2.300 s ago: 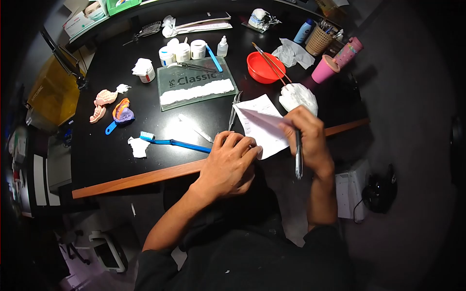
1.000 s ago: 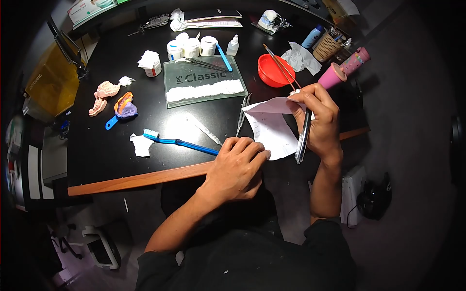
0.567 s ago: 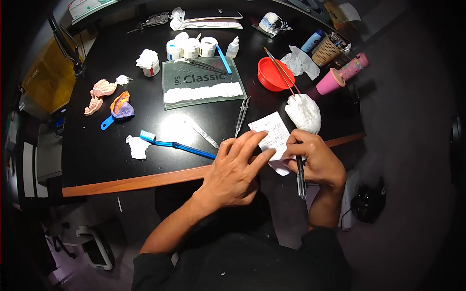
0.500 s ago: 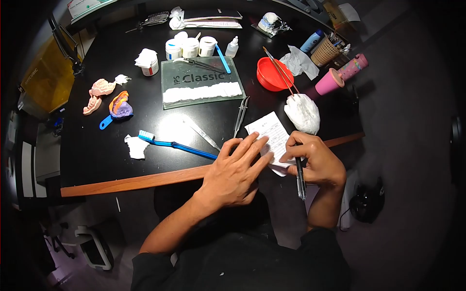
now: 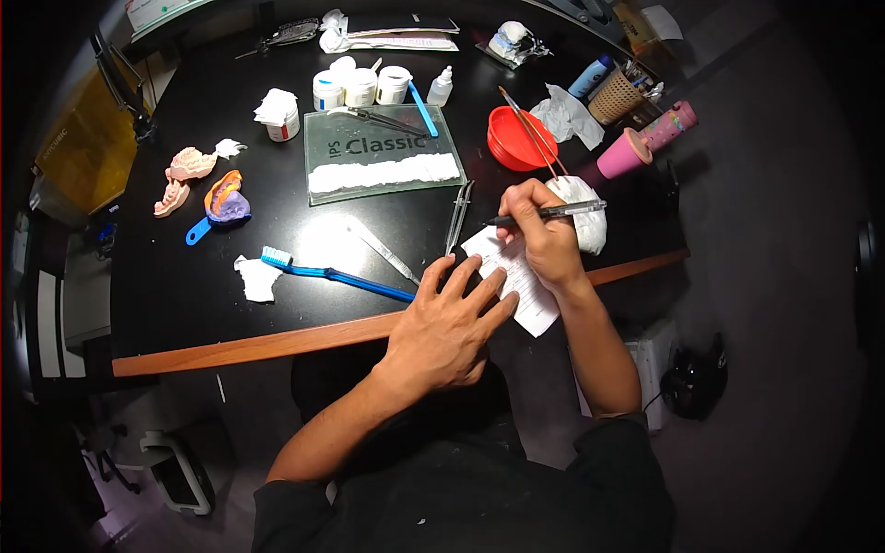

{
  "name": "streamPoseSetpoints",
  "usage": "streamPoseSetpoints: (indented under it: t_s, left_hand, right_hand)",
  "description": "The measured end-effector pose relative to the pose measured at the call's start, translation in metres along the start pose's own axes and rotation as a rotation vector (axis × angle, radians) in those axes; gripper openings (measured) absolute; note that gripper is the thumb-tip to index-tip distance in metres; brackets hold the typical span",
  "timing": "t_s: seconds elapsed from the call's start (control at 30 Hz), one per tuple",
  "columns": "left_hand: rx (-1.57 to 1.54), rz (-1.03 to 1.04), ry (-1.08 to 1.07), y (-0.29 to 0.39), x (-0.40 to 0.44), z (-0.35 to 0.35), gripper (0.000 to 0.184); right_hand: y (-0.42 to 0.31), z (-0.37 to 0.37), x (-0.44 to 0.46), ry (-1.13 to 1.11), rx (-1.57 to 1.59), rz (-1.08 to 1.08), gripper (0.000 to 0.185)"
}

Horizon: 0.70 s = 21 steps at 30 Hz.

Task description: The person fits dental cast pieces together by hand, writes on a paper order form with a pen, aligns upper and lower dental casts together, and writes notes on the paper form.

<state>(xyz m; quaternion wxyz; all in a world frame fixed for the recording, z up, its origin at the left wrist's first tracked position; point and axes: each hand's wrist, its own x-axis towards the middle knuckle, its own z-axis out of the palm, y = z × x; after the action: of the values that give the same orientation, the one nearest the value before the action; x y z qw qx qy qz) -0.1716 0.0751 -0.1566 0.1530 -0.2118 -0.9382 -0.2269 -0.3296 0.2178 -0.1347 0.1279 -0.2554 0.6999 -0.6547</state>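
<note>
Written lines cover a small white paper (image 5: 532,297) at the table's front edge. My left hand (image 5: 447,323) lies with spread fingers, its fingertips on the paper's left side. Over the paper's upper part, my right hand (image 5: 544,235) is closed on a black pen (image 5: 558,212), whose tip points left. Behind that hand sits a crumpled white tissue (image 5: 590,230). Metal tweezers (image 5: 456,219) lie just left of the paper. A blue toothbrush (image 5: 341,278) and a slim pale tool (image 5: 383,251) reach toward my left hand.
A glass slab (image 5: 383,152) carries a white strip and dark tweezers. White jars (image 5: 359,88) stand behind it. To the right are a red bowl (image 5: 521,138) with brushes and a pink cup (image 5: 625,154). Pink dental models (image 5: 191,164) and a purple-orange impression (image 5: 228,200) lie left.
The paper's raised page has been turned over and lies down. My right hand has let go of it, moved up and left, and swung the pen from pointing down to pointing left.
</note>
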Motion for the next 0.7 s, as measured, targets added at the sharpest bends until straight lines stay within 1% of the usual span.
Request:
streamPoseSetpoints:
  t_s: [0.07, 0.1, 0.2, 0.23, 0.33, 0.47, 0.57, 0.7]
  left_hand:
    - [0.001, -0.003, 0.000, -0.001, 0.001, -0.001, 0.076]
    - [0.000, -0.005, -0.005, -0.001, 0.001, -0.003, 0.076]
    - [0.004, -0.012, -0.005, -0.001, 0.002, -0.001, 0.075]
    - [0.003, -0.014, -0.004, -0.001, 0.001, -0.001, 0.075]
    - [-0.009, -0.015, 0.000, -0.001, 0.001, -0.001, 0.074]
    - [-0.018, -0.019, 0.000, -0.001, 0.002, -0.001, 0.074]
    - [-0.013, -0.017, 0.010, -0.002, 0.002, 0.001, 0.074]
    - [-0.022, -0.013, -0.005, -0.002, 0.001, -0.001, 0.074]
  right_hand:
    - [0.013, -0.003, 0.000, 0.031, -0.048, -0.005, 0.023]
    - [0.018, 0.000, 0.000, 0.052, 0.021, -0.072, 0.023]
    - [0.018, -0.005, -0.006, 0.044, -0.113, -0.102, 0.029]
    - [0.013, -0.003, -0.007, 0.054, -0.128, -0.009, 0.033]
    - [0.021, -0.005, -0.004, 0.051, -0.220, -0.074, 0.034]
    - [0.016, 0.001, -0.006, 0.074, -0.177, 0.004, 0.034]
    - [0.024, -0.006, -0.003, 0.032, -0.361, -0.192, 0.034]
    - [0.015, 0.003, -0.006, 0.110, -0.177, -0.006, 0.034]
